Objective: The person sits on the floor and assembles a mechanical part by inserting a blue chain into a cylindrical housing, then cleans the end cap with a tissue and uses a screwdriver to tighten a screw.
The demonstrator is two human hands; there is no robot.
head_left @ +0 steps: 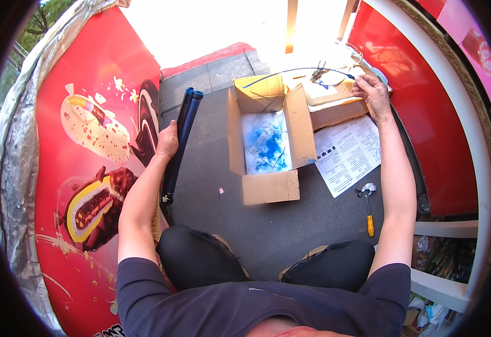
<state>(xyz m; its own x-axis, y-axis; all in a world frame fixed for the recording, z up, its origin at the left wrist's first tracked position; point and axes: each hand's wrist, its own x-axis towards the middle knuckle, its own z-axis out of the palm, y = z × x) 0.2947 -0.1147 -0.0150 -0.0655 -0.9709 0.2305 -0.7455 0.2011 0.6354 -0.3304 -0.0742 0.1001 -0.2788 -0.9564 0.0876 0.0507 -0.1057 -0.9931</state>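
Note:
My left hand (168, 140) is wrapped round a long, dark blue, tube-shaped part (182, 140) with fittings at its ends, held tilted beside the red panel. Out to the far right, my right hand (372, 92) pinches one end of a thin dark flexible strip (296, 69). The strip arcs leftward above an open cardboard box (270, 188), and its free end looks bluish. White paper (268, 147) smeared with bright blue lines the bottom of the box, whose flaps are spread.
A printed sheet (349, 151) lies right of the box, near a yellow-handled screwdriver (370, 226). Behind stands another carton (335, 115) with small dark items on top. Red panels (96, 73) rise on both sides. My knees (197, 253) are close to the box.

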